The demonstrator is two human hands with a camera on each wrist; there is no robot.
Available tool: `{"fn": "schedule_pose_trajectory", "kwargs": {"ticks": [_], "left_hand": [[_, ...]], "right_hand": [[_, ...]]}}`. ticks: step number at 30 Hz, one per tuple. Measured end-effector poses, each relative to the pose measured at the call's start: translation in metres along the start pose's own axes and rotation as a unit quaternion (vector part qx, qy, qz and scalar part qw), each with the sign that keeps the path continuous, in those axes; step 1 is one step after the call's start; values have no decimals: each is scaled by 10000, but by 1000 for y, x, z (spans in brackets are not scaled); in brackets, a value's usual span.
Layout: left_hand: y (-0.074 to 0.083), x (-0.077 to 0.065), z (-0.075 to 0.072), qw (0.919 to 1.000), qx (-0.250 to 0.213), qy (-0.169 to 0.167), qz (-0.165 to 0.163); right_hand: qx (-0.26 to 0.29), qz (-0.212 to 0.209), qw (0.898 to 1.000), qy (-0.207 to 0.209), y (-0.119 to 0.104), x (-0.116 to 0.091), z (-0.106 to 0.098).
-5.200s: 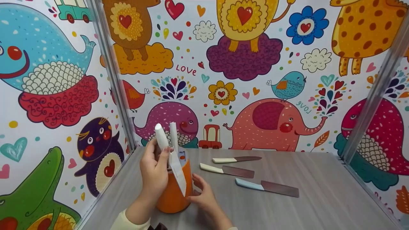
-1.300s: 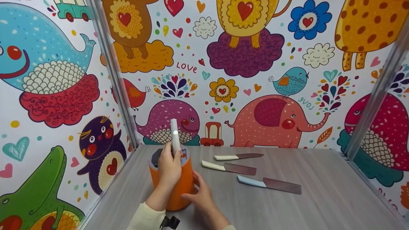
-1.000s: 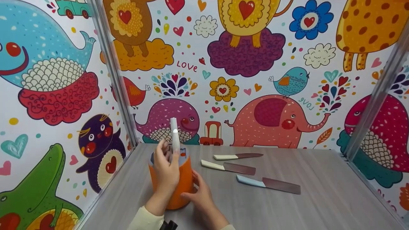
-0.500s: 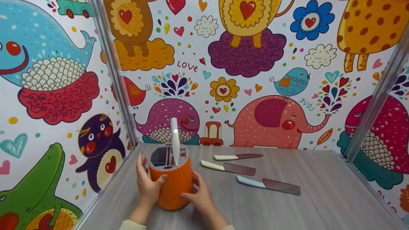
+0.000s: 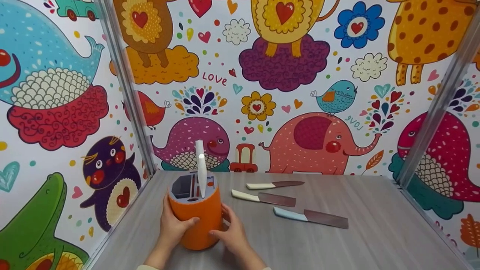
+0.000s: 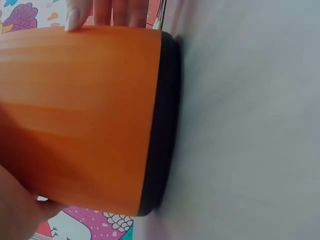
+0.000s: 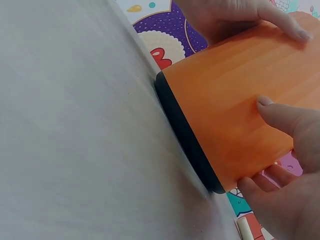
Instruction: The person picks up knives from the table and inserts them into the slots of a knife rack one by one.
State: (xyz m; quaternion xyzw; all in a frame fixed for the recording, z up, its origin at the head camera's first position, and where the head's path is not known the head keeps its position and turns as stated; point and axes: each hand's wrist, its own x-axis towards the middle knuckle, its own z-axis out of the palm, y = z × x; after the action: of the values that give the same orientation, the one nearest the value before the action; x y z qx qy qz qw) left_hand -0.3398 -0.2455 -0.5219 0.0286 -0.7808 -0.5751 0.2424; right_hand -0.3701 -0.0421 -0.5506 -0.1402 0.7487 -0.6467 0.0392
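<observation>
An orange knife block (image 5: 202,227) with a grey slotted top stands upright on the table. My left hand (image 5: 171,228) grips its left side, thumb across the front. On the right side my right hand (image 5: 233,233) holds it lower down, thumb also on the front. A white knife handle (image 5: 202,170) rises from the block's top, its blade hidden inside; a second white handle (image 5: 199,146) shows behind it. In the left wrist view the block's black base (image 6: 162,125) meets the table. The right wrist view shows both hands around the orange wall (image 7: 215,105).
Right of the block lie three knives on the grey table (image 5: 375,247): a narrow cream-handled knife (image 5: 275,185) farthest back, a broad-bladed cream-handled knife (image 5: 264,197), and a pale-blue-handled cleaver (image 5: 311,217). Cartoon-printed walls (image 5: 228,123) enclose the back and sides.
My left hand lowered the white-handled knife into the block, let go, and came down to the block's left side. The right hand stayed on the block; the three knives have not moved.
</observation>
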Motion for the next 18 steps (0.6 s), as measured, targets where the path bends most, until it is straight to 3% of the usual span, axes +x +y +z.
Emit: {"fn": "schedule_pose_trajectory", "kwargs": {"ticks": [6, 9, 11, 13, 15, 17, 18], "left_hand": [[4, 0, -1, 9997, 200, -6, -139], [6, 0, -1, 9992, 295, -41, -255], [6, 0, -1, 9986, 345, -98, -395], [7, 1, -2, 9980, 343, -155, -505], [7, 2, -4, 9978, 307, -225, -534], [8, 5, -4, 9979, 256, -285, -525], [8, 5, -3, 9980, 242, -295, -512]], "right_hand": [[-410, 72, 9991, -35, -14, -2, -16], [-1034, -453, 9936, -47, -20, -1, -42], [-1992, -1050, 9743, 109, -19, 0, -65], [-3024, -1596, 9389, 388, -16, 2, -90], [-3847, -1843, 9013, 758, -12, 3, -116], [-4142, -1774, 8870, 1008, -7, 3, -141], [-4193, -1635, 8861, 1106, -4, 2, -152]]}}
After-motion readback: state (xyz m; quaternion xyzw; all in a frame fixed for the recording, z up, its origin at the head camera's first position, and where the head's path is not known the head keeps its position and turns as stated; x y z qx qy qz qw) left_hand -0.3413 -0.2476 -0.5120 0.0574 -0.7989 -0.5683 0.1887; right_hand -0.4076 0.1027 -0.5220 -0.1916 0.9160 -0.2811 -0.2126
